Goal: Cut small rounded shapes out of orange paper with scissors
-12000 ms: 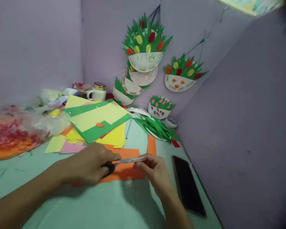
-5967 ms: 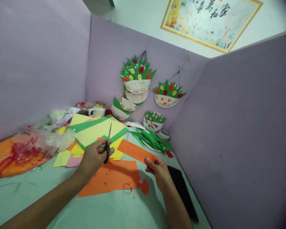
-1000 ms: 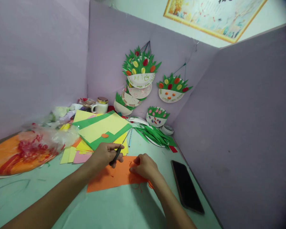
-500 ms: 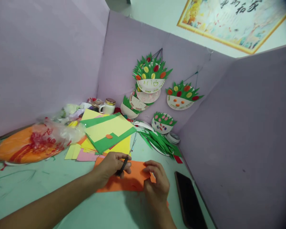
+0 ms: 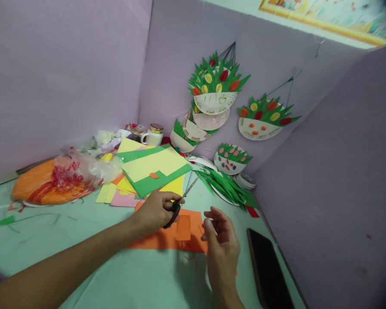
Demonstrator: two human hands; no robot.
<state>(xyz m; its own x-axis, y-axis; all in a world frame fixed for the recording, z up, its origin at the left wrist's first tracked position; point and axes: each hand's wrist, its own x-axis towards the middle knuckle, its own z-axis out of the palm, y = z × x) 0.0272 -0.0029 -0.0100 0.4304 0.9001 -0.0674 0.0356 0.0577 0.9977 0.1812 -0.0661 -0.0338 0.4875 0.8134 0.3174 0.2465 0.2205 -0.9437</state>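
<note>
My left hand (image 5: 156, 212) is closed on black-handled scissors (image 5: 173, 213), their blades pointing up and away over the table. Under that hand lies an orange paper sheet (image 5: 154, 241). A small orange paper rectangle (image 5: 183, 227) rests on the sheet, between my two hands. At the sheet's right end, my right hand (image 5: 223, 240) is raised with its fingers apart and curved, and I see nothing held in it. A small orange oval (image 5: 154, 175) sits on the green and yellow paper stack (image 5: 144, 169) beyond my left hand.
Green paper strips (image 5: 225, 186) lie on a plate at the back right. A dark phone (image 5: 266, 266) is at the right edge. An orange bundle in plastic (image 5: 38, 182) and a lidded mug (image 5: 153, 135) stand left and back. Decorated paper plates (image 5: 215, 103) hang on the wall.
My right hand has let go of the orange paper piece, and its fingers have spread. The small rectangle now shows on the sheet. The scissors have tilted rightward; the camera view has shifted.
</note>
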